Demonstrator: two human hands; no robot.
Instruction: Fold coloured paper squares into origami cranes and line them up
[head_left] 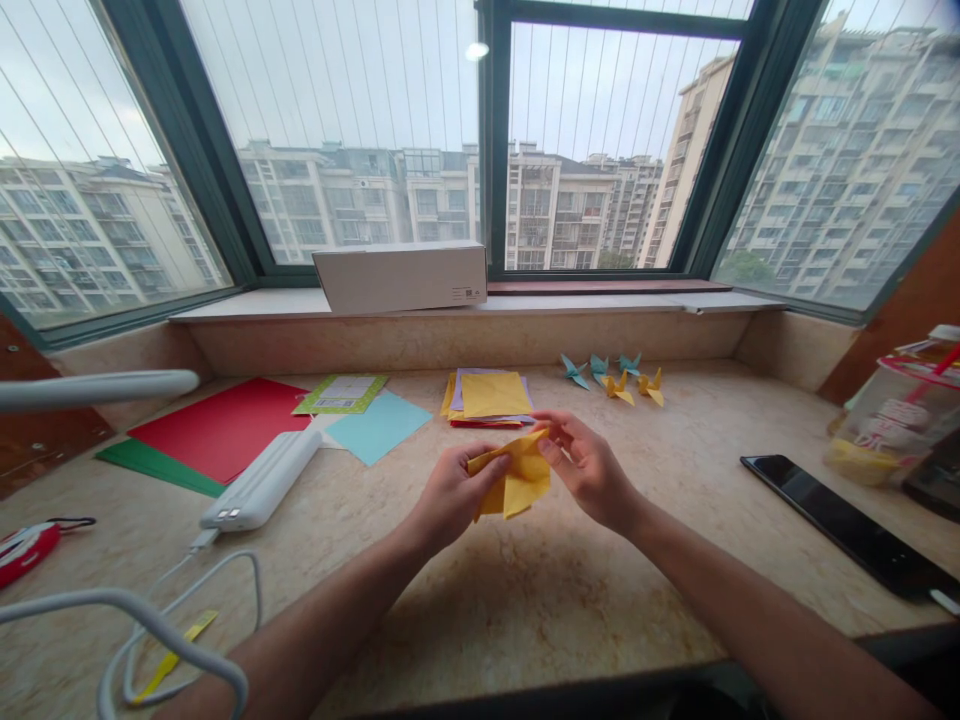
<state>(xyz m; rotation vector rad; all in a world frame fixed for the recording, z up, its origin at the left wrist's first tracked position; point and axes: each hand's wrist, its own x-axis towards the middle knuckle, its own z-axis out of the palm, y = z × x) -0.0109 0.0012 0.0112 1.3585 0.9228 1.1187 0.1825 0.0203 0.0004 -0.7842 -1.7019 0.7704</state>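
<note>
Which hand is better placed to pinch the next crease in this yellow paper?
Probably the right hand: its fingertips pinch the top edge of the yellow paper, while the left hand grips its lower left side, steadying it.

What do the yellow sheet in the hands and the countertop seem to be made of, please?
The yellow sheet looks like thin matte paper, sharply creased between left hand and right hand. The countertop seems polished stone, perhaps marble: beige veining, faint sheen.

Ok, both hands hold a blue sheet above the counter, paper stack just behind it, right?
Not blue: the head view shows the left hand and right hand holding a yellow sheet above the counter, with the paper stack just behind it.
</note>
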